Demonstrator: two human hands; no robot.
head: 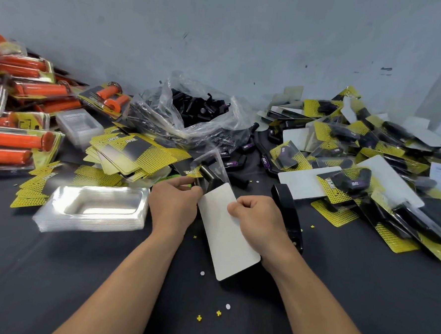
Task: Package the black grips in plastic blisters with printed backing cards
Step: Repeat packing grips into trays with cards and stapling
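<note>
mid-assembly: left hand (173,202) pinches the blister (215,164) with a black grip (208,173) just beyond its fingers; right hand (255,218) pinches the backing card (226,240) between both. next, probably seating the card squarely.

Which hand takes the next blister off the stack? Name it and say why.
Left, probably. The blister stack lies just beside the left hand; the right hand would have to cross over the card that both hands pinch.
</note>
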